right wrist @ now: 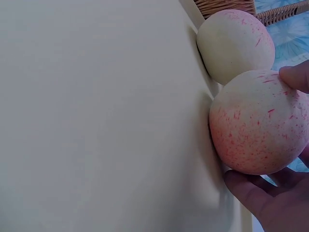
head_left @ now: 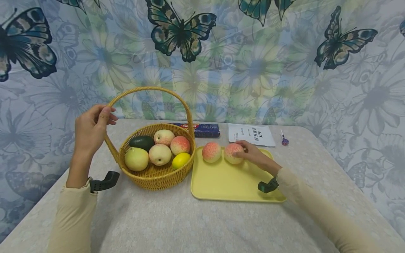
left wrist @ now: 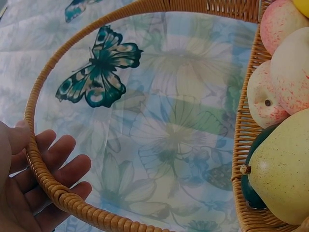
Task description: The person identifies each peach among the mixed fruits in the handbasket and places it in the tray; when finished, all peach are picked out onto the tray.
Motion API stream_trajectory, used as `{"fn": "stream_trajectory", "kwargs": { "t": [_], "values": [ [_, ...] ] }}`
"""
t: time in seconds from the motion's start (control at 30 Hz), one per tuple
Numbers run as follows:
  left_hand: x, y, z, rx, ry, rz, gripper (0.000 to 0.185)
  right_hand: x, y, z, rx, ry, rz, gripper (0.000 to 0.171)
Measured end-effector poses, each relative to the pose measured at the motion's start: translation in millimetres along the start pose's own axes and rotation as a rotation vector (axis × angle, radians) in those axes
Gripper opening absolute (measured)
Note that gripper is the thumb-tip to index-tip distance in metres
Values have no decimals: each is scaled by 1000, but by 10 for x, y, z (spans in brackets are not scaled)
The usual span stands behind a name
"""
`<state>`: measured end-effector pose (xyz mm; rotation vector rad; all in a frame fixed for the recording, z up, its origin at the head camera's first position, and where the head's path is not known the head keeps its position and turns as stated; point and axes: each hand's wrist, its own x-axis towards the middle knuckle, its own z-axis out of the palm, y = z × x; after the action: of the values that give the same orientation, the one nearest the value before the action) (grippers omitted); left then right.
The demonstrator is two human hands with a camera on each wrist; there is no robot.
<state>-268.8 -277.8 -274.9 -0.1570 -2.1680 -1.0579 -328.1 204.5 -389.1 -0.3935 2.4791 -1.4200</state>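
My left hand (head_left: 91,130) holds the left side of the handle (head_left: 152,88) of a yellow wicker basket (head_left: 155,183). In the left wrist view, the handle passes between the thumb and the loosely bent fingers (left wrist: 63,157). Over the yellow tray (head_left: 215,184), my right hand (head_left: 254,155) grips a pink-speckled peach (head_left: 232,154) near the far edge, thumb and fingers on opposite sides of it. Just left of it, another peach (head_left: 211,152) sits on the tray. Inside the basket lie several peaches (head_left: 160,154), a pear (head_left: 136,159), a dark green avocado (head_left: 142,143) and a lemon (head_left: 181,161).
Behind the basket and tray lie a dark blue box (head_left: 207,130) and a white printed sheet or packet (head_left: 251,135). A wrapped lollipop (head_left: 284,141) is at the back right. The basket stands against the tray's left side, and a butterfly-patterned cloth (head_left: 218,70) hangs behind the table.
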Motion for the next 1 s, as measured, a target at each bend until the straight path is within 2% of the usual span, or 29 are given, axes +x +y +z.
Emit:
{"fn": "stream_trajectory", "kwargs": {
  "t": [0.17, 0.43, 0.63, 0.8, 1.0],
  "values": [
    [-4, -5, -4, 0, 4, -2, 37, -5, 4, 9, 27, -28, -7, 62],
    [-7, 0, -4, 2, 0, -11, 38, -2, 25, 15, 10, -32, 2, 64],
    [-3, 4, -2, -27, 5, 16, 36, -10, 19, 5, -1, -55, -1, 65],
    [-1, 7, -5, -28, 8, 21, 36, 5, -31, -15, -33, -52, -38, 64],
    [-4, 20, -4, -28, 8, 23, 36, 60, -225, -45, -44, -34, -120, 64]
  ]
}}
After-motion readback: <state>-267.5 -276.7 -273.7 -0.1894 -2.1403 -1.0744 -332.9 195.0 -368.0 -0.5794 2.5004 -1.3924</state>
